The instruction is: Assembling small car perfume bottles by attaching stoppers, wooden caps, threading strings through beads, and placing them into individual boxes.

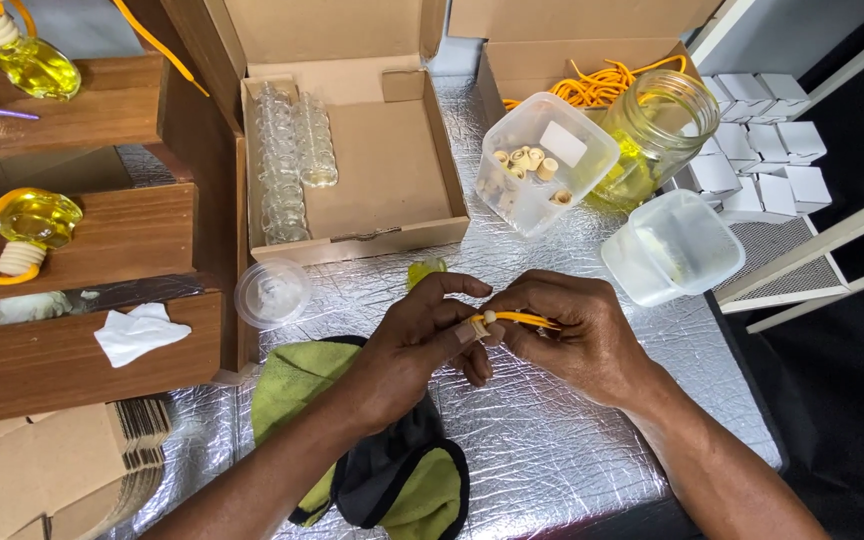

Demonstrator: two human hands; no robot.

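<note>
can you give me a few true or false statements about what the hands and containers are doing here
1. Both hands, left hand and right hand, pinch an orange cord together. True.
2. The glass jar holds blue liquid. False: the liquid is yellow.
3. The open cardboard box holds small clear bottles along its left side. True.
4. The green cloth hangs on the wooden rack. False: it lies on the silver table covering under the left forearm.

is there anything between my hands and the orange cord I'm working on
Nothing visible. Both the left hand and the right hand already pinch the orange cord and its small bead above the foil-covered table.
</note>
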